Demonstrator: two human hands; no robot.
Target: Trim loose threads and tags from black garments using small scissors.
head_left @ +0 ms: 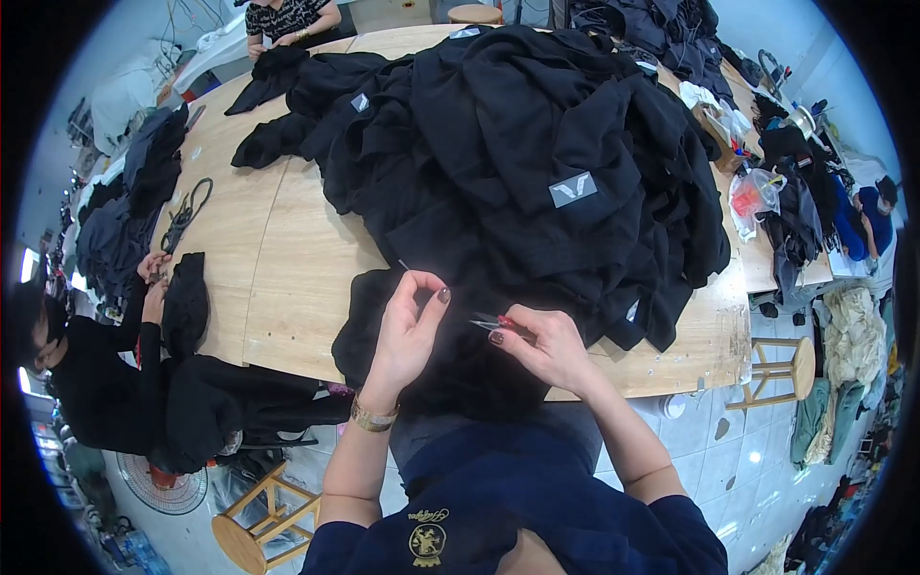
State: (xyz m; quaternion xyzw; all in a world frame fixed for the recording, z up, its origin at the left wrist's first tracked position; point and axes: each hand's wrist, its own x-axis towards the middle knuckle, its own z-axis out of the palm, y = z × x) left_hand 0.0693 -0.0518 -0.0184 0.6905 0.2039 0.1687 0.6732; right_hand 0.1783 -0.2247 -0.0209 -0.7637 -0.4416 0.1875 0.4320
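Note:
My right hand [548, 347] grips a pair of thread snips [491, 319] with red handles, their pointed metal blades turned left toward my other hand. My left hand [410, 324], with a gold watch at the wrist, has its fingers curled in and the thumb beside them. A thin pale sliver sticks up by its fingertips, too small to name. Both hands are over black cloth [364, 311] at the near edge of the table. Beyond them rises a big heap of black garments [517, 115], one bearing a grey-white patch [573, 190].
The wooden table [307, 240] also carries a dark looped strap or cord [187, 216]. One person [96, 374] sits at the left handling black cloth; another [287, 24] works at the far left. Wooden stools [803, 370] stand at both sides, and a fan [163, 479] at lower left.

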